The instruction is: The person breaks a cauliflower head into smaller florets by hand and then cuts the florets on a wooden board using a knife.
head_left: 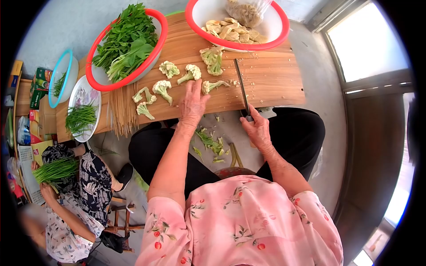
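My right hand [257, 128] is closed round the handle of a knife [242, 84], whose long blade points away from me over the wooden table [275, 82]. My left hand [193, 104] lies on the tabletop with its fingers stretched forward. Its fingertips reach the stem of one cauliflower floret [191, 72]; whether they press on it I cannot tell. Just right of those fingers is another floret [214, 86] with a long stem. A larger cauliflower piece [213, 60] sits beyond, left of the blade. Several more florets [162, 90] are spread to the left.
Red-rimmed bowls hold leafy greens [126, 44] and pale slices [235, 32] with a plastic bag. Thin sticks [122, 111] lie beside an oval plate [83, 108] of cut green stalks. At lower left another person [73, 195] holds long green stalks. Leaf scraps [213, 144] litter the floor.
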A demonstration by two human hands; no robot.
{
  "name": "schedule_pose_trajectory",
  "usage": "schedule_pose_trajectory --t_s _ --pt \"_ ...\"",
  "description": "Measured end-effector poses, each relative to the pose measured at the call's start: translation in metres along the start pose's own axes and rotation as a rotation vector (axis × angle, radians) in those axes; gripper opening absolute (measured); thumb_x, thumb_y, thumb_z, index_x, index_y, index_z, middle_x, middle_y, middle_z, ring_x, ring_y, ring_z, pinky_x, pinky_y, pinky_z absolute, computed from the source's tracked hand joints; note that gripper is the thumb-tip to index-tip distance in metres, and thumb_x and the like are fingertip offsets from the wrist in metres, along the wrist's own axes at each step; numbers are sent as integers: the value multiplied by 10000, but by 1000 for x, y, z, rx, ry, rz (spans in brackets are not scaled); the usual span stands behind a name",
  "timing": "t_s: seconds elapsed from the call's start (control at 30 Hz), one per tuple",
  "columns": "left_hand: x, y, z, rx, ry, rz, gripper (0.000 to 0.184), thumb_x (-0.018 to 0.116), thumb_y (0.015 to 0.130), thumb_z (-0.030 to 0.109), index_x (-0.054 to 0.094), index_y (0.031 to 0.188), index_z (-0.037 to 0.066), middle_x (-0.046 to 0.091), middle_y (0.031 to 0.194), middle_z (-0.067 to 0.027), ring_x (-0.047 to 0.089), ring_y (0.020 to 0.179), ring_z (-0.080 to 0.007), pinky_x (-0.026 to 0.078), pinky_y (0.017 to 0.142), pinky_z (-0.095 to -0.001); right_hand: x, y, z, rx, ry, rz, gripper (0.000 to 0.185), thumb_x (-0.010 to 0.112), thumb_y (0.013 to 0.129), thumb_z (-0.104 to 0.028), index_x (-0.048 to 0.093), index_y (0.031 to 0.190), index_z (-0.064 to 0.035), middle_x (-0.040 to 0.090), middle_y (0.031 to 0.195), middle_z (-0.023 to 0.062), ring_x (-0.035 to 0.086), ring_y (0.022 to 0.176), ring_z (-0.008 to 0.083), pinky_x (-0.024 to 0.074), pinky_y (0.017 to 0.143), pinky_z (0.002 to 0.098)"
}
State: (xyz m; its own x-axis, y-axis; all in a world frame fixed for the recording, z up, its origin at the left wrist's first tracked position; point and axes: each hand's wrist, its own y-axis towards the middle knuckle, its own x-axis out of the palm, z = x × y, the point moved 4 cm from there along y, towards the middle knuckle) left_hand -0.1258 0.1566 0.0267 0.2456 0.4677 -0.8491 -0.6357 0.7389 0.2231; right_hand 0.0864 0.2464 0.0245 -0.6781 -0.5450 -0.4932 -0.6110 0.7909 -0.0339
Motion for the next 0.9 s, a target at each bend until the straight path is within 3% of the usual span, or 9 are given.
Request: schedule_pose_trajectory --t_s 0.07,0.13,0.27,0.33,0.43,0.5,0.57,0.73,0.9 --pt "15 0 6 -71 -137 -98 449 699 760 141 515 1160 51 504 1194 -163 566 996 -344 473 829 -421 -1 1 1 -9 7 -1 520 688 756 -135 530 1243 -40 647 886 213 648 769 308 511 723 350" --pt "20 0 10 -22 -137 54 431 694 758 105 517 1148 51 545 1126 -165 590 940 -348 479 810 -424 -3 1 1 -29 -3 -24 513 680 760 -139 532 1241 -45 647 899 214 650 785 315 512 724 355" --pt "29 7 -3 -49 -262 94 415 665 764 59 515 1151 62 593 1026 -156 603 900 -343 484 781 -406 -12 5 -8 44 -24 -106 515 672 766 -139 525 1250 -43 648 908 212 649 809 333 512 730 355" --pt "19 2 -4 -362 -634 63 403 634 755 29 520 1140 64 616 939 -166 607 895 -332 488 759 -378 -17 1 -13 9 -19 -74 508 658 776 -116 518 1259 -46 648 882 214 670 764 284 515 697 333" --pt "2 -8 -1 -348 -641 124 374 625 740 28 547 1104 55 614 949 -194 606 873 -337 488 757 -342 -20 -14 -25 83 84 -115 500 646 784 -90 512 1262 -33 643 830 207 662 679 197 510 651 300" --pt "-4 -25 6 -362 -432 16 352 633 729 65 579 1077 45 600 936 -207 595 874 -351 485 767 -370 -18 -19 -26 75 69 -175 489 634 789 -70 508 1258 -12 634 798 201 628 632 130 499 614 278" --pt "-7 -44 18 -223 -98 -1 352 633 723 95 603 1069 37 581 917 -209 577 878 -374 475 779 -414 -14 -25 -32 -9 148 -204 492 641 794 -103 519 1267 -43 604 652 112 557 552 94 486 591 251" --pt "6 -72 7 -291 -171 -11 383 637 708 89 603 1085 37 562 918 -216 563 878 -394 461 779 -449 -8 -38 -32 -103 124 -310 476 635 788 -98 518 1240 -5 625 680 150 611 579 158 503 618 291" --pt "5 -74 7 -232 -143 56 365 642 702 62 595 1064 36 556 917 -214 560 878 -400 467 762 -443 -6 -37 -29 -20 65 -381 456 634 789 -100 526 1220 3 628 720 170 624 606 172 506 617 302"
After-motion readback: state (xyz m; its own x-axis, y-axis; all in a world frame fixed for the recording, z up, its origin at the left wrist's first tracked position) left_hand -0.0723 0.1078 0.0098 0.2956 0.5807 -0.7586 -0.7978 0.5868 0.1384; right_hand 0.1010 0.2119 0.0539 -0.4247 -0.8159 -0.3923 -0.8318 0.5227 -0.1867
